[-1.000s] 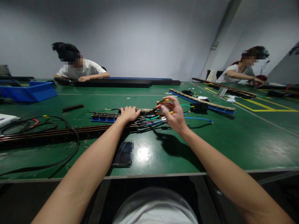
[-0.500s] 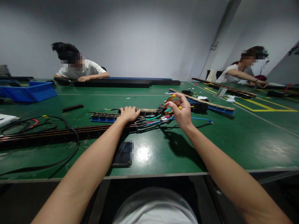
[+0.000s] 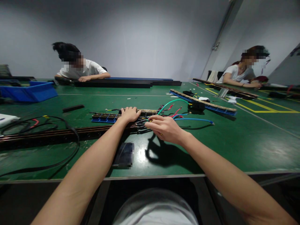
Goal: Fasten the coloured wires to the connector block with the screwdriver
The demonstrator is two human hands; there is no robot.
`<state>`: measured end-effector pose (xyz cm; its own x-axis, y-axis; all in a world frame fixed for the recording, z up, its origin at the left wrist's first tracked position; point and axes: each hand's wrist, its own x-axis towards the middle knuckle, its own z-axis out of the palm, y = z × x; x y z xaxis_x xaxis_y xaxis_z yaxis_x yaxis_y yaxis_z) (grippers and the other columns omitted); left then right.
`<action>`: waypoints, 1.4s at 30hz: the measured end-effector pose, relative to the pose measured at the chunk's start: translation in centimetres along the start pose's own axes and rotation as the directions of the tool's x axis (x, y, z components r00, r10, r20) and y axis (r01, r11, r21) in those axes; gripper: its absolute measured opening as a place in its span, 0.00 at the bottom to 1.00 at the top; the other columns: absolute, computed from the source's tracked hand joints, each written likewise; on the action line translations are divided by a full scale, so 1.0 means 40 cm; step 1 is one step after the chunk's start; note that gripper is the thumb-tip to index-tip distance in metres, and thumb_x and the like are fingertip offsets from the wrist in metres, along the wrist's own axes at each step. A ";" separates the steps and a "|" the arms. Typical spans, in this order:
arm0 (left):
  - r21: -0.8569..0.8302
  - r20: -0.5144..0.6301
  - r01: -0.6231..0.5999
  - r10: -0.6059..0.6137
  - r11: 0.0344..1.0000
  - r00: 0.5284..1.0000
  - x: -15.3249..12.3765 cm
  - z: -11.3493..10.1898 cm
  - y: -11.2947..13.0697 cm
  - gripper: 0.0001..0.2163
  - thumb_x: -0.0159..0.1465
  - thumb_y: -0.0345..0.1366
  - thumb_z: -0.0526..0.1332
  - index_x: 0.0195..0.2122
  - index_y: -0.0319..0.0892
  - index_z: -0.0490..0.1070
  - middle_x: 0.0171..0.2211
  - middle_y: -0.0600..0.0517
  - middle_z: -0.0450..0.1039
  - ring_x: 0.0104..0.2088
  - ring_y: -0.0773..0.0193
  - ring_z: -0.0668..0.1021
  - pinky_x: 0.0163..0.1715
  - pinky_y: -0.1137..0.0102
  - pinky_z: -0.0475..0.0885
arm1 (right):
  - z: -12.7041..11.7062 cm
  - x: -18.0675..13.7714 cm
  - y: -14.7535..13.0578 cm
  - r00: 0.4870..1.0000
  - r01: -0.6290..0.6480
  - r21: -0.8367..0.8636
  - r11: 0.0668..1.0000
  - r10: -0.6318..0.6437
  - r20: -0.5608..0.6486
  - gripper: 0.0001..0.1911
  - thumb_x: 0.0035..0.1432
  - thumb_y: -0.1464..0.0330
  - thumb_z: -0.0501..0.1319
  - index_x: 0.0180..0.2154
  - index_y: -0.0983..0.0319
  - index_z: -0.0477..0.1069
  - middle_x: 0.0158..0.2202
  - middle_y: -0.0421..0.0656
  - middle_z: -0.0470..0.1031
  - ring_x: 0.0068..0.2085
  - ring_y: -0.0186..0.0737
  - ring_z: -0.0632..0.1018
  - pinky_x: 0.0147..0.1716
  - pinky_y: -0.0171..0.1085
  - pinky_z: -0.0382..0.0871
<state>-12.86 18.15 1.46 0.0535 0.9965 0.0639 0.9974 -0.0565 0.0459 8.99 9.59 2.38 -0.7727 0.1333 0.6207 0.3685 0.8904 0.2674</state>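
My left hand [image 3: 129, 114] lies flat, fingers spread, on the end of a long dark rail with copper strips [image 3: 58, 134], beside a blue slotted strip [image 3: 103, 118]. My right hand [image 3: 164, 128] is palm down with its fingers closed, their tips at the bundle of wire ends [image 3: 142, 122] leaving the rail. Only a speck of yellow from the yellow-handled tool shows at those fingers. A green wire [image 3: 173, 101], a red wire [image 3: 177, 111] and a blue wire [image 3: 194, 119] loop out to the right on the green table [image 3: 234, 140].
A blue bin [image 3: 30, 91] stands far left, with black cables [image 3: 47, 125] and a short black bar [image 3: 73, 108] nearer. A second rail [image 3: 203, 103] lies right, and long black rails [image 3: 131, 82] lie at the back. A phone [image 3: 124, 154] sits near the front edge. Two people work at far tables.
My right hand came down and leftward from its raised spot over the wires to the rail end. The green wire now arcs free. My left hand stayed put.
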 end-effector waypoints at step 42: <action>0.016 0.004 -0.013 0.013 1.000 1.000 0.004 0.007 -0.011 0.29 0.72 0.53 0.40 0.60 0.41 0.69 0.63 0.37 0.67 0.63 0.43 0.67 0.61 0.43 0.57 | -0.047 -0.013 0.103 0.424 -0.403 0.763 0.506 0.842 -0.334 0.12 0.63 0.60 0.58 0.46 0.58 0.67 0.27 0.37 0.77 0.35 0.42 0.82 0.34 0.39 0.75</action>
<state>-13.27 18.36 1.17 0.0664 0.9959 0.0607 0.9972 -0.0683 0.0291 11.88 12.34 4.55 0.1551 0.6605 0.7347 0.1037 0.7287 -0.6770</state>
